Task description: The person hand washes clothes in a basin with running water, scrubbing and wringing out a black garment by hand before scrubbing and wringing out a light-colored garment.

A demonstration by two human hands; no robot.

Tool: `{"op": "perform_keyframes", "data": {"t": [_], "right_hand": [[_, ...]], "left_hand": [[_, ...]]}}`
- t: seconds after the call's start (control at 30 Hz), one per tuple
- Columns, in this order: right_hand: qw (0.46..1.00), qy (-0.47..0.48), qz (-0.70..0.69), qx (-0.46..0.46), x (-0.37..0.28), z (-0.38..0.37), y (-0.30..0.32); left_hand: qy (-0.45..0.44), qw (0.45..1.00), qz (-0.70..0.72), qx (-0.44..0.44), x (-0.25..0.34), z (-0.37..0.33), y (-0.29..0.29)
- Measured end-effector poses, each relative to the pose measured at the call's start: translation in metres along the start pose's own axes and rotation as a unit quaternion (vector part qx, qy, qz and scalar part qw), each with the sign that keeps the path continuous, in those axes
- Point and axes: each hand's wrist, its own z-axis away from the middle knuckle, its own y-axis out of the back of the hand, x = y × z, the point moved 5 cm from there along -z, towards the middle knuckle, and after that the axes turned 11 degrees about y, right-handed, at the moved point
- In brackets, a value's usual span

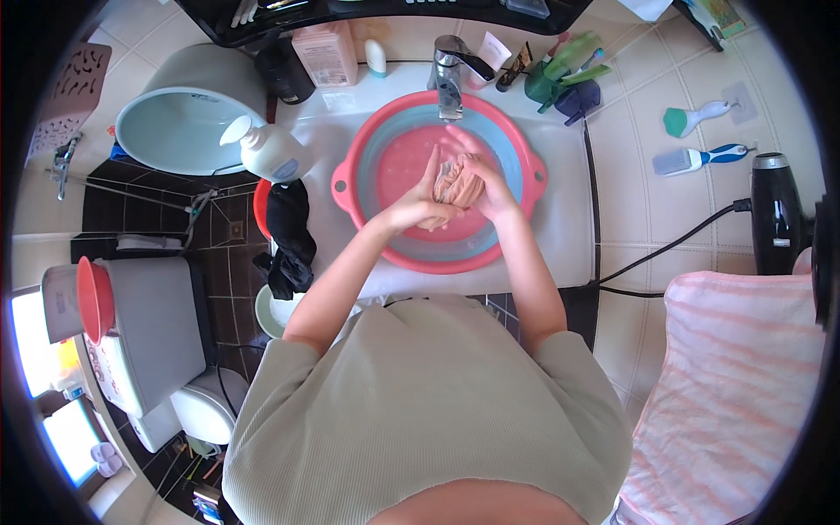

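Observation:
A bunched peach-coloured cloth (458, 184) is pressed between my two hands, above a round pink basin (348, 199) with a light blue inner wall. My left hand (418, 206) cups it from the left, one finger stretched up alongside it. From the right, my right hand (495, 185) wraps its fingers over the cloth, with one finger pointing up toward the tap. Water with some bubbles appears to lie in the basin. The chrome tap (450, 83) stands over the basin's far rim; whether water runs from it, I cannot tell.
Left on the counter are a white pump bottle (269, 154) and a black cloth (290, 236) hanging over the edge. A grey-blue tub (229, 79) sits behind. Cups with toothbrushes (544, 87) stand far right. A hair dryer (773, 219) and striped towel (726, 367) hang rightward.

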Motion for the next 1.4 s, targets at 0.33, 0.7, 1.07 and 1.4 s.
{"op": "perform_keyframes", "data": {"t": [0.33, 0.7, 1.07, 1.4], "right_hand": [[0.989, -0.032, 0.082, -0.12, 0.006, 0.012, -0.008], [0.759, 0.309, 0.481, -0.312, -0.033, 0.036, -0.083], [0.933, 0.295, 0.143, 0.149, -0.011, 0.035, -0.063], [0.936, -0.147, -0.182, 0.263, 0.027, 0.027, -0.014]], "left_hand": [[0.032, 0.987, 0.074, 0.137, -0.01, 0.012, 0.017], [0.116, 0.84, 0.516, -0.125, -0.026, -0.007, 0.01], [-0.233, 0.913, 0.152, 0.297, 0.028, 0.007, 0.005], [-0.526, 0.688, -0.451, 0.215, 0.051, 0.029, -0.057]]}}
